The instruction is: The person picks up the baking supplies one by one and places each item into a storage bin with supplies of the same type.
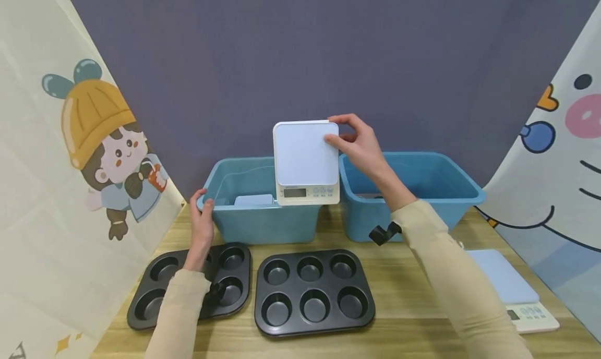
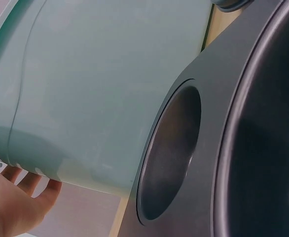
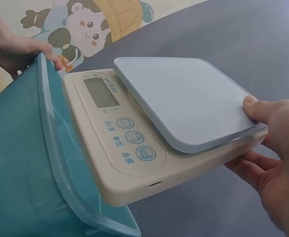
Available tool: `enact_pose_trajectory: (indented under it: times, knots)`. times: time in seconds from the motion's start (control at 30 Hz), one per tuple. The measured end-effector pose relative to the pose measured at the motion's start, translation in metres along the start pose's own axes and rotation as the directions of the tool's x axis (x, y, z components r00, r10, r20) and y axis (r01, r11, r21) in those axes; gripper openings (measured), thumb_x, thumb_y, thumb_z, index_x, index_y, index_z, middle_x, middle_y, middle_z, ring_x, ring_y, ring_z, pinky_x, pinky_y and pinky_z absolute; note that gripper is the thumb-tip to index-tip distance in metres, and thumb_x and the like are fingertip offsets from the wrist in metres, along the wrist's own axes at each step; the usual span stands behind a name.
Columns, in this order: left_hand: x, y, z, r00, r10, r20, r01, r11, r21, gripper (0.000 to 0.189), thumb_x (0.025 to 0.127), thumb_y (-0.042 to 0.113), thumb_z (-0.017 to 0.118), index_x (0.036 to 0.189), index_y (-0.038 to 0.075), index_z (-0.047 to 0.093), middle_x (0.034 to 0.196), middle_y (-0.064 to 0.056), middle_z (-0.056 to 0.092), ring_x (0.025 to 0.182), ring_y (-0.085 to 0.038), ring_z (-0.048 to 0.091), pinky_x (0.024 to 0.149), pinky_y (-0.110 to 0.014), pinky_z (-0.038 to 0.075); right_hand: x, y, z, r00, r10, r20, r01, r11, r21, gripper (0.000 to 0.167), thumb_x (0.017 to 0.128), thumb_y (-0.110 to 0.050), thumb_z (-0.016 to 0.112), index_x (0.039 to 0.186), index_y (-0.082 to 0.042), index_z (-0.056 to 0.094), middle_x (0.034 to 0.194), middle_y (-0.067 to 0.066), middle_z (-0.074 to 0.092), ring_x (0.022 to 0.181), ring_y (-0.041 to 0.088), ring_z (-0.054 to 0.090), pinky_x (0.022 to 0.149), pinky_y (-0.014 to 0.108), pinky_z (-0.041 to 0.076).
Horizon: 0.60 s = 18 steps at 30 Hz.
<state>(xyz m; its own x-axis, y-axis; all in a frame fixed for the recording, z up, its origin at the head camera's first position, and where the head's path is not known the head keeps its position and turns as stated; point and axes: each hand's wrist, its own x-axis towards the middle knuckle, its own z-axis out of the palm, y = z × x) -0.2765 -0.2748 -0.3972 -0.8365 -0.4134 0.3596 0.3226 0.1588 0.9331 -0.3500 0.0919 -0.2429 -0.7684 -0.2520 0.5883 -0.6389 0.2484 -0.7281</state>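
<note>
My right hand [image 1: 360, 142] pinches a white kitchen scale [image 1: 306, 155] by its upper right corner, thumb on the weighing plate and fingers behind. The scale is held up over the right part of the left blue bin [image 1: 263, 226], its display and buttons along the lower edge. In the right wrist view the scale [image 3: 129, 133] shows a blank display and three round buttons. My left hand [image 1: 202, 220] grips that bin's left rim, thumb on the near side. Inside the bin lies a pale flat-topped thing [image 1: 254, 200], partly hidden by the wall.
A second blue bin [image 1: 451, 207] stands to the right, holding something mostly hidden. Two dark muffin tins, one on the left [image 1: 239, 304] under my left forearm and one in the middle [image 1: 314, 283], lie in front. Another kitchen scale [image 1: 504, 278] sits at the table's right.
</note>
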Motion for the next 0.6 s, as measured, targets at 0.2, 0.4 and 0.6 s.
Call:
enact_pose_trajectory:
  times: [0.2, 0.4, 0.6]
  knots:
    - [0.002, 0.001, 0.002, 1.0, -0.021, 0.016, 0.021, 1.0, 0.021, 0.048, 0.103, 0.016, 0.043, 0.147, 0.0, 0.032, 0.151, -0.023, 0.031, 0.131, -0.03, 0.034, 0.108, -0.038, 0.026, 0.01, 0.003, 0.012, 1.0, 0.004, -0.021, -0.004, 1.0, 0.004, 0.044, 0.092, -0.027, 0.071, 0.131, -0.014, 0.058, 0.134, 0.003, 0.057, 0.09, 0.021, 0.071, 0.078, 0.03, 0.058]
    - [0.0, 0.0, 0.002, 1.0, -0.021, 0.003, 0.021, 1.0, 0.013, 0.048, 0.102, 0.015, 0.043, 0.146, 0.0, 0.032, 0.15, -0.023, 0.032, 0.13, -0.03, 0.034, 0.107, -0.037, 0.026, 0.019, 0.008, 0.029, 0.999, 0.004, -0.034, -0.002, 0.998, 0.06, 0.043, 0.092, -0.023, 0.072, 0.131, -0.011, 0.058, 0.135, 0.005, 0.056, 0.092, 0.023, 0.071, 0.078, 0.03, 0.058]
    - [0.0, -0.001, 0.001, 1.0, -0.002, -0.017, 0.002, 1.0, 0.006, 0.048, 0.101, 0.015, 0.044, 0.145, -0.001, 0.034, 0.148, -0.024, 0.034, 0.126, -0.028, 0.036, 0.102, -0.031, 0.027, 0.029, 0.009, 0.047, 0.999, -0.022, -0.04, 0.026, 0.995, 0.094, 0.042, 0.092, -0.022, 0.071, 0.13, -0.01, 0.058, 0.134, 0.006, 0.058, 0.091, 0.026, 0.07, 0.076, 0.034, 0.057]
